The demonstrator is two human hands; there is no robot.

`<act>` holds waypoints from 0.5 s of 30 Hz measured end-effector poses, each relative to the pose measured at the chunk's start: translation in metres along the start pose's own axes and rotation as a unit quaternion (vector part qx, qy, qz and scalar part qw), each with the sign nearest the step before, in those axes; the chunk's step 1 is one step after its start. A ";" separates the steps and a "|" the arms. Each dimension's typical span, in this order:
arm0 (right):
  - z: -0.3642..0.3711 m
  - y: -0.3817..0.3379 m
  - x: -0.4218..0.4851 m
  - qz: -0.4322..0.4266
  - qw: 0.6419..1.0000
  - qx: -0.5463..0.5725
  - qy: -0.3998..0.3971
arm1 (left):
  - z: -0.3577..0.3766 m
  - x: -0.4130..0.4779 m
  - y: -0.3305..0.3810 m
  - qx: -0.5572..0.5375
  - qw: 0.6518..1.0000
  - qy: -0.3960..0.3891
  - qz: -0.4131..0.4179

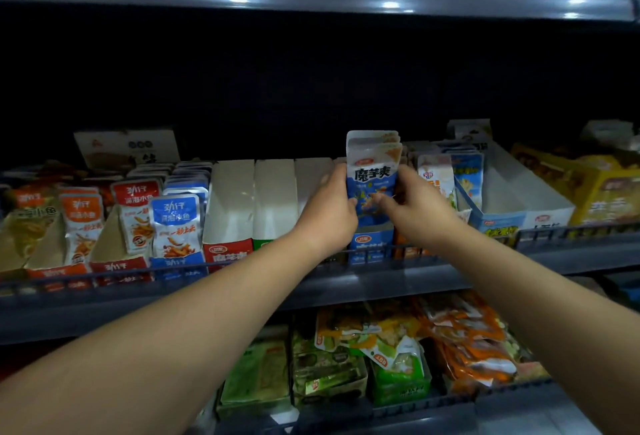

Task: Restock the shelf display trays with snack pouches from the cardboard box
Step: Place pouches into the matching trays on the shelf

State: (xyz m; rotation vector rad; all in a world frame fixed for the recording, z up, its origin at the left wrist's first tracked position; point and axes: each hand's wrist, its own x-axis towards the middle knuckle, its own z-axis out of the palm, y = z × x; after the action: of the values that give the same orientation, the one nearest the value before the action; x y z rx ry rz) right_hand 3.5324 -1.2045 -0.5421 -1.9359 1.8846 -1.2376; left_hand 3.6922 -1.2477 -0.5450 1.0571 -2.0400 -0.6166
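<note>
Over the blue display tray (370,240): a stack of blue snack pouches (372,171) stands upright with its printed face toward the viewer. Its lower edge dips just inside the tray's front.
Why held so: squared up and vertical, the stack can probably slide down into the tray as one block and show its label to shoppers.
Left hand (329,209): wraps the stack's left edge, with the fingers curled behind and the thumb across the front. It grips firmly.
Right hand (415,206): pinches the stack's right edge, with curled fingertips on the printed front. It appears to steady and align the pouches.
Left of the blue tray: three white-walled trays (273,199) show only their bare inner sides. They are likely due for refilling.
Further left of it: red and blue fish snack pouches (176,223) stand in rows in their own trays.
Right of the blue tray: pale pouches (434,178) stand just beside it. Beyond them is a long white tray (519,199).
Below the blue tray: the shelf edge (381,282), and under that a lower shelf of green and orange packets (381,337).
Cardboard box: not in view.
</note>
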 end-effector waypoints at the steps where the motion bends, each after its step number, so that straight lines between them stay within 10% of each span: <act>1: -0.001 0.000 -0.001 0.001 1.000 -0.007 -0.003 | 0.001 0.000 -0.001 0.007 1.000 0.000 -0.006; 15: -0.017 0.002 0.004 -0.005 0.999 -0.003 -0.038 | 0.004 -0.012 -0.010 0.097 0.993 -0.052 -0.053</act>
State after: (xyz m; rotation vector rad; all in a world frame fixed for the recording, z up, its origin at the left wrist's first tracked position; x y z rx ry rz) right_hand 3.5195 -1.2012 -0.5313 -1.9686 1.8467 -1.1442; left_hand 3.6985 -1.2430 -0.5588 1.2769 -2.1790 -0.5453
